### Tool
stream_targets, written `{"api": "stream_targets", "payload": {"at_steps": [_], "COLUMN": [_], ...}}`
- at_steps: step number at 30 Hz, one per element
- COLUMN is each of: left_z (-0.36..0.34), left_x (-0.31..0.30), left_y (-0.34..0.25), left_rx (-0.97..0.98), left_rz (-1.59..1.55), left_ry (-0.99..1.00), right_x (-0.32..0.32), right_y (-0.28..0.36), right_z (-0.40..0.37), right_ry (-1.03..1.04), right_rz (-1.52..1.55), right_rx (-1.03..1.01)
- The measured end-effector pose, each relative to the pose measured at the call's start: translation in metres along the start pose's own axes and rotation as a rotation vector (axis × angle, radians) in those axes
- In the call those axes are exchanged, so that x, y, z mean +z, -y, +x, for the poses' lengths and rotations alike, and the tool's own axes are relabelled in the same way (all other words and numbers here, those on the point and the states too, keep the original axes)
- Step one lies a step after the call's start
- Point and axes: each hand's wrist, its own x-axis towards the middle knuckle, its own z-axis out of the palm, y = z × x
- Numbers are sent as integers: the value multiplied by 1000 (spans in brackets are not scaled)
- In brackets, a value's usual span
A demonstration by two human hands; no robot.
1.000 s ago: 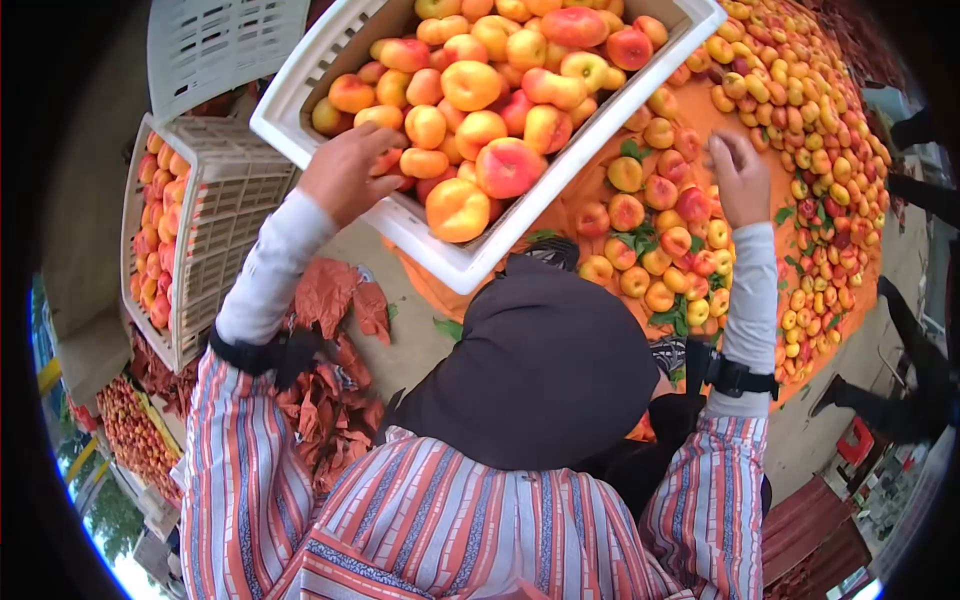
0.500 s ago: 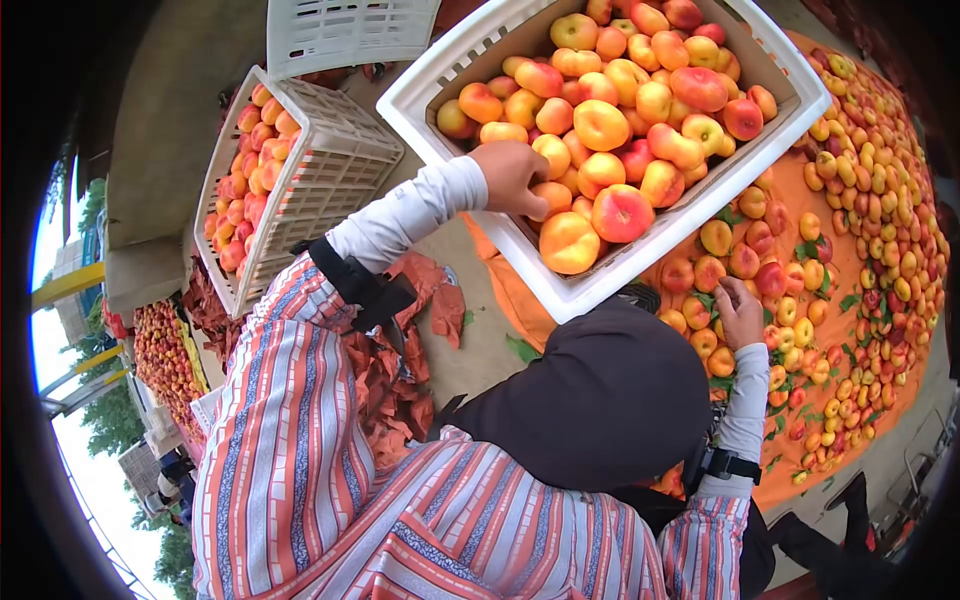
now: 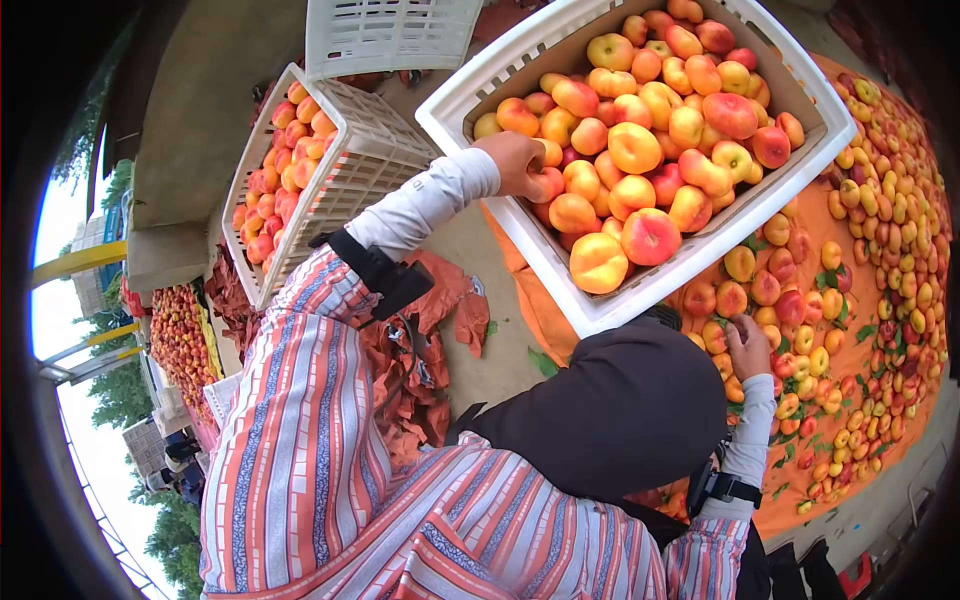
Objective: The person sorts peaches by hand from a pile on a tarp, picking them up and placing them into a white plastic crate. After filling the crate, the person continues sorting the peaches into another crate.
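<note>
My left hand (image 3: 515, 165) is at the near left edge of a white crate (image 3: 590, 318) lined with cardboard and full of flat peaches (image 3: 634, 147). Its fingers are curled, with their tips on a reddish peach (image 3: 547, 184). My right hand (image 3: 748, 347) reaches down to loose peaches (image 3: 765, 288) that lie with green leaves on an orange sheet (image 3: 845, 240). Those fingers are bent and a little apart, and I see no peach between them.
A second white crate (image 3: 350, 150) of peaches stands tilted in view at the left, by an empty white crate (image 3: 390, 35). Crumpled red paper (image 3: 435, 300) lies on the floor. My dark-clothed knee (image 3: 625, 400) is between my arms.
The whole view has shifted, so the crates appear farther right. Relative to the crate, my left hand has drawn back toward its left edge, uncovering a peach. My right hand has dipped slightly.
</note>
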Motion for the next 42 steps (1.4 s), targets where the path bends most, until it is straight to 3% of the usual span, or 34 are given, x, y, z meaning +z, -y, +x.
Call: {"api": "stream_targets", "payload": {"at_steps": [3, 6, 9, 12, 16, 18, 20, 26, 30, 31, 33, 36, 39, 42], "left_z": [-6, -12, -10, -12, -22, -30, -25, -5, -9, -13, -5, 5, 4, 4], "left_x": [10, 7, 2, -3, -4, 9, 21, 42, 51, 27, 10, -4, 1, -7], "left_y": [-8, -13, -14, -10, -22, -40, -52, -61, -33, -37, -11, 19, 14, 1], "left_rx": [159, 85, -39, 22, 122, 233, 101, 78, 408, 218, -40, 21, 104, -5], "left_rz": [150, -29, 30, 70, -194, -27, 151, 162, -80, 3, -42, 48, 62, 164], "left_ry": [-177, -16, -262, -147, -133, -188, -158, 61, -138, -124, -380, -482, -334, -186], "right_x": [7, 11, 12, 10, 1, 2, 9, 19, 20, 20, 18, 18, 20, 27], "right_y": [-15, -23, -19, -15, -7, -10, -22, -8, -10, -8, 5, -1, 0, -11], "right_z": [2, 4, 5, 1, -4, -5, 0, 1, 3, 0, -5, -4, -1, 1], "right_ry": [10, 1, 0, -5, -31, -26, -19, 22, 19, 11, 18, 37, 26, -14], "right_rz": [-47, -76, -71, -58, -36, -59, -103, -39, -60, -40, -31, -52, -112, -81], "right_rx": [-44, -52, -30, -34, -38, -38, -55, -11, -43, -49, -20, -7, -55, -75]}}
